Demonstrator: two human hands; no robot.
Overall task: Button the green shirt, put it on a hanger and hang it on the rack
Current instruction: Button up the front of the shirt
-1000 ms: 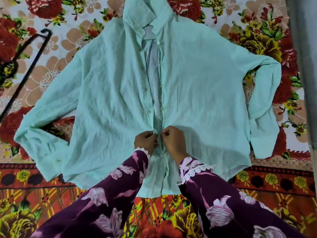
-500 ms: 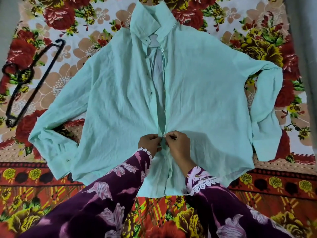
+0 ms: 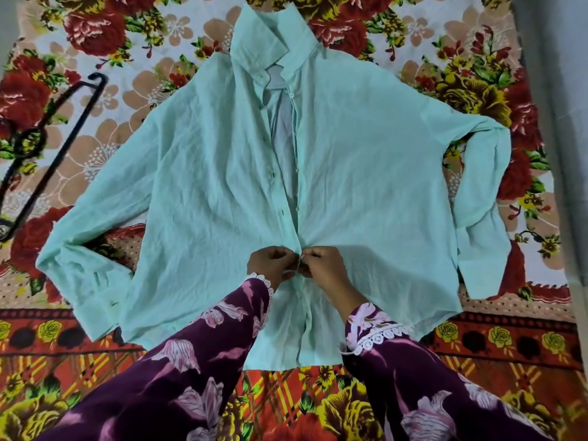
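Observation:
The pale green shirt lies face up and spread flat on a flowered bedsheet, collar at the far end, sleeves out to both sides. Its front is closed below my hands and gapes above them up to the collar. My left hand pinches the left edge of the placket low on the front. My right hand pinches the right edge against it, fingertips meeting at a button. A black hanger lies on the sheet to the far left of the shirt.
The flowered bedsheet covers the whole surface. A grey wall or post runs down the right edge. No rack is in view.
The view has tilted up and right, so the shirt and hanger sit lower and more to the right in frame. My hands stay at the same button on the placket.

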